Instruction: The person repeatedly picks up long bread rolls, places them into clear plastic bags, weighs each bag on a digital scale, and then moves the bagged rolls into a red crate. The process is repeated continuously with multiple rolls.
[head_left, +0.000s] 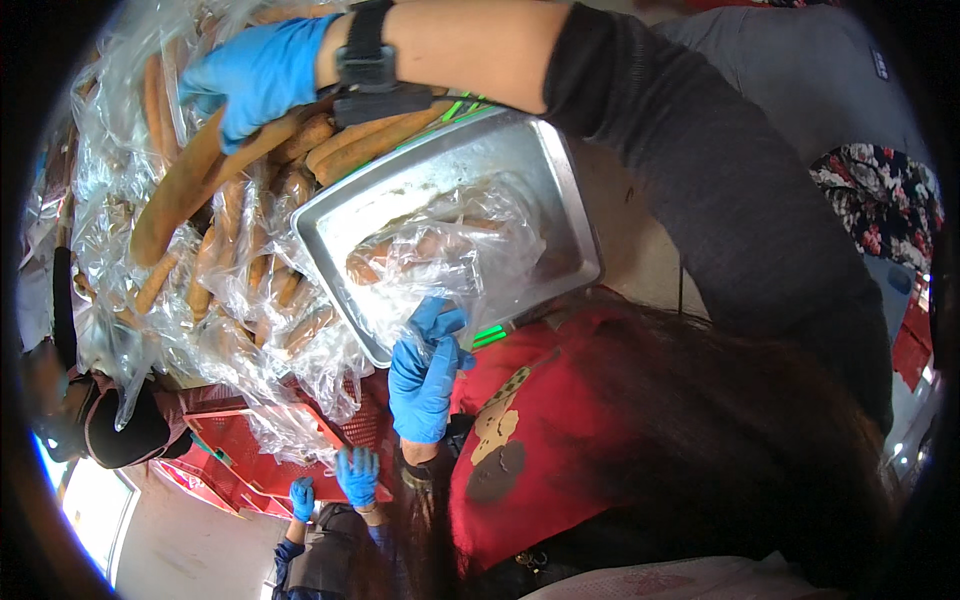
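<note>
My right hand (259, 75), in a blue glove, reaches over a heap of long brown sausage-shaped pieces. It is closed around a thick brown piece (176, 191), which looks forked or doubled; I cannot tell which. My left hand (427, 375), also gloved in blue, pinches the gathered edge of a clear plastic bag (480, 247). This bag lies in a shallow metal tray (547, 161), and brown pieces show through its film. Bagged brown pieces (217, 277) are piled against the tray's far side.
Red plastic crates (262, 442) stand to my left, where a co-worker's gloved hands (356, 476) are at a crate edge. Another person (124, 420) is beyond the heap. Loose plastic film hangs over the crate. A red apron (540, 435) covers my front, close to the tray.
</note>
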